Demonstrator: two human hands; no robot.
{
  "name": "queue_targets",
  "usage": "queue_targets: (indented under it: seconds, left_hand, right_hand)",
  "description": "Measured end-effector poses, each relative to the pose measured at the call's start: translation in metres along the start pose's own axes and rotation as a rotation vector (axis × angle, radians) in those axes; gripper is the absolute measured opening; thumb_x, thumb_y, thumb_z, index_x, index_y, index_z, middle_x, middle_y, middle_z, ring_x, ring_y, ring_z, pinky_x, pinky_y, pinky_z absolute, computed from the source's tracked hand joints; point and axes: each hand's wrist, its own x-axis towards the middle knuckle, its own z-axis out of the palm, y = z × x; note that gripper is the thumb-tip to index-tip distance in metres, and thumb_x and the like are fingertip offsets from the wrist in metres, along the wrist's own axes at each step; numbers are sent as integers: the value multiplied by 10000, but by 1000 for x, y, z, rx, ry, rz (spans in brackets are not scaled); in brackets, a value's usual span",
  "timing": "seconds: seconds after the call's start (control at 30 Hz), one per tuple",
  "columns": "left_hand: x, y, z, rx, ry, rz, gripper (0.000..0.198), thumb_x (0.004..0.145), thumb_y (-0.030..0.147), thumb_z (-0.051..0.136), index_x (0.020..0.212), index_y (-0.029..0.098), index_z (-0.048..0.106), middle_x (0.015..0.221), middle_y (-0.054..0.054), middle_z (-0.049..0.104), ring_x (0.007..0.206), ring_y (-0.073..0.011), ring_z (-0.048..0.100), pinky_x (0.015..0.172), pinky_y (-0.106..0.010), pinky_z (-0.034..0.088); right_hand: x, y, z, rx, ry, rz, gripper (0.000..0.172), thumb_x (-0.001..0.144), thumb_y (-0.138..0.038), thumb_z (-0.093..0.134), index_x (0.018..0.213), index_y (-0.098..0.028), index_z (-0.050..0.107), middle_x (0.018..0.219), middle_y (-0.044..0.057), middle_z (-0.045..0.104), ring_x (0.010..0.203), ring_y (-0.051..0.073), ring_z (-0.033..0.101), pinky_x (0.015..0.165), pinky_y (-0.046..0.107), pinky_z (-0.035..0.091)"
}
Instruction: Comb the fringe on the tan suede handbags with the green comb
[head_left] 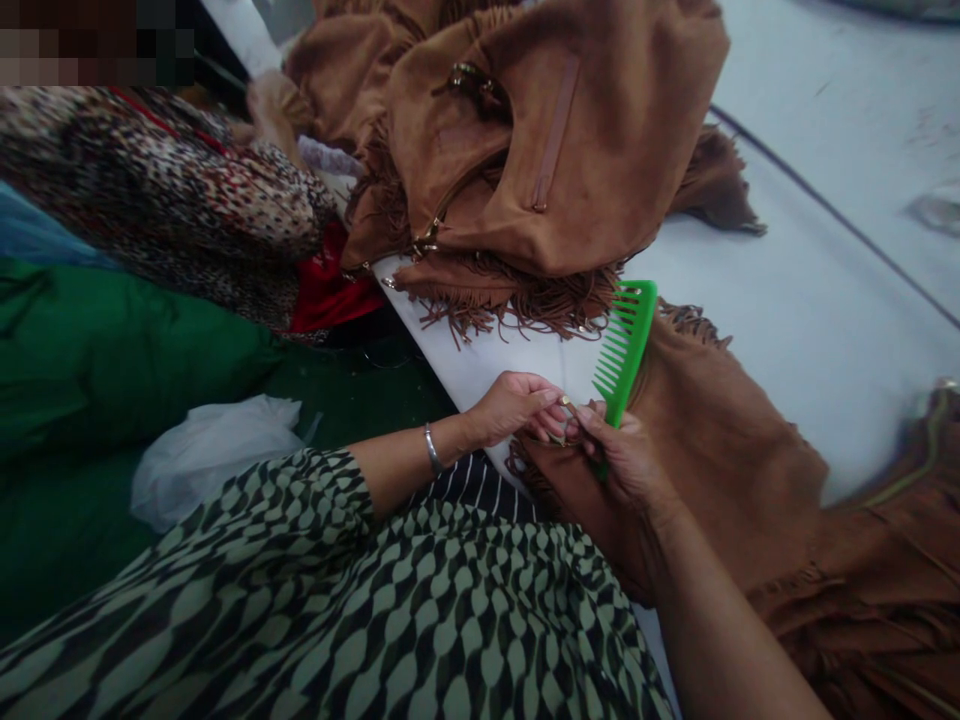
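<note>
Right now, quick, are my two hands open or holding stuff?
Left hand: closed, pinching a small gold piece.
Right hand: closed, holding the green comb.

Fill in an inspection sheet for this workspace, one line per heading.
Surface: white table, partly covered by brown material.
Job's things: green comb; small gold-coloured piece; brown fringed pile with zips; brown cloth near the right hand.
Clutter: something clear near the right edge, too blurred to identify.
Hands: left pinches the gold-coloured piece; right holds the comb, its fingertips close to that piece.
Cables: dark line across the table; cord or seam, cannot tell.
Surroundings: another person in patterned clothing at upper left; green fabric and white plastic at left.
</note>
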Motion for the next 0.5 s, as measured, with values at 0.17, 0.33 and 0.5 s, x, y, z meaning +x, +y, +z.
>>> queue_targets:
  seconds: [0.17, 0.33, 0.5]
  left_hand:
    - [1, 2, 3, 124, 43, 50, 287, 817, 360, 614, 870, 82, 562, 685, -24, 627, 499, -94, 613, 410, -155, 445]
    - [-3, 8, -2, 295, -94, 162, 337, 807, 323, 628, 1044, 83, 621, 660, 5, 613, 512, -50, 553, 457, -130, 427]
    - [-4, 9, -8, 339, -170, 142, 398, 758, 367, 682, 1036, 87, 637, 622, 10, 606, 532, -68, 563, 501, -153, 455]
  right_hand:
    - [2, 0, -3, 37, -32, 19, 345, 644, -405, 775, 616, -154, 540, 580, -3, 597, 426, 36, 370, 385, 170, 220]
    - [0, 0, -5, 50, -55, 9, 335, 666, -381, 767, 621, -153, 526, 565, -17, 572, 423, 30, 343, 389, 166, 198]
    - [-4, -4, -5, 32, -100, 10, 330, 677, -375, 760, 612, -162, 516, 573, -21, 560, 449, 44, 363, 407, 170, 242]
